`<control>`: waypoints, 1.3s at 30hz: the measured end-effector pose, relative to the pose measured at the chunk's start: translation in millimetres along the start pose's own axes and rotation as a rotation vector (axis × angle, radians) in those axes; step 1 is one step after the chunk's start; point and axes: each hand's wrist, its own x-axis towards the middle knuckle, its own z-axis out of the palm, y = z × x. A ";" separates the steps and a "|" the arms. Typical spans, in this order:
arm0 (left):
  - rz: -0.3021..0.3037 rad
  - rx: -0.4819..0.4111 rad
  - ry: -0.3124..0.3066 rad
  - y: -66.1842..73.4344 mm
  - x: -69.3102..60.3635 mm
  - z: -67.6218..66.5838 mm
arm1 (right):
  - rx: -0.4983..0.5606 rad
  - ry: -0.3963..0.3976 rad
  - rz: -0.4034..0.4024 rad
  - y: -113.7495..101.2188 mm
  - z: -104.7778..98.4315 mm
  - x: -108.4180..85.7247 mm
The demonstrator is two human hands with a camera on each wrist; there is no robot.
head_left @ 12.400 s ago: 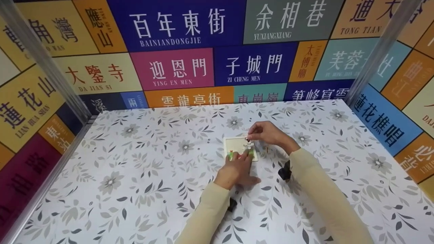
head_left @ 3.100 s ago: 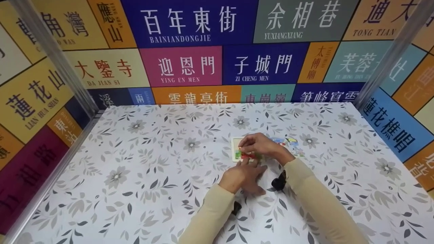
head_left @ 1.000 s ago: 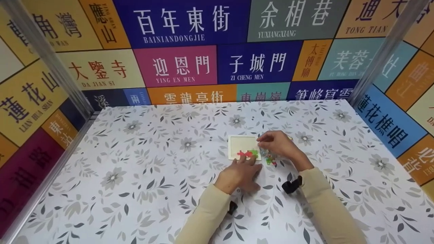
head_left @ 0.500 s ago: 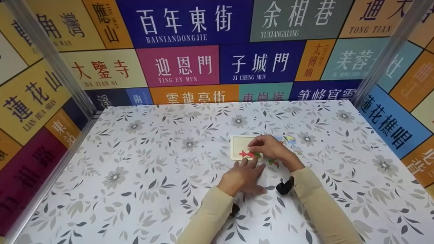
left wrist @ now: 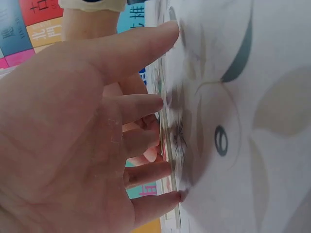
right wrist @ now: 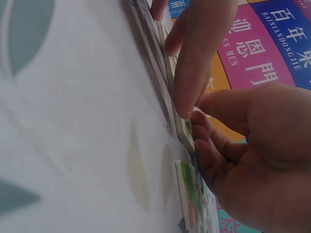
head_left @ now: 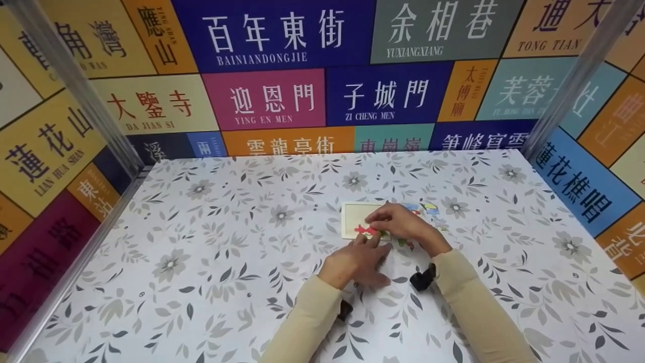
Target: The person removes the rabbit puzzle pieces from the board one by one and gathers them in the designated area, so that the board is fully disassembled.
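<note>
A small cream puzzle tray [head_left: 344, 222] lies on the patterned tabletop, with red puzzle pieces [head_left: 362, 229] along its near side. My left hand [head_left: 355, 264] has its fingers stretched out, their tips on the tray's near edge and the pieces there. Over the tray's right half is my right hand [head_left: 403, 222], thumb and fingers bent together as in a pinch. In the right wrist view a bit of green piece [right wrist: 189, 127] shows by those fingertips, at the tray corner; most of what they hold is hidden.
Loose puzzle pieces [head_left: 431, 207] in blue and yellow lie beyond my right hand. Green and red loose pieces [head_left: 404, 243] sit beside the tray, under that wrist. Walls of coloured signs [head_left: 272, 98] enclose the back and sides of the table.
A second ago my right hand was at the tray's right edge; it has moved left and slightly down over the tray, covering the green pieces. My left hand has stayed at the near edge.
</note>
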 end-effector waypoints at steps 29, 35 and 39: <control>0.031 0.047 -0.006 0.6 1.8 -0.3 | -0.025 0.025 0.035 -2.0 7.2 -0.6; 0.016 0.061 0.013 1.3 1.7 -1.0 | -0.030 0.026 0.068 -5.9 8.9 2.5; 0.028 0.075 0.011 -2.1 3.0 -2.5 | -0.023 0.032 0.069 -5.8 8.8 2.0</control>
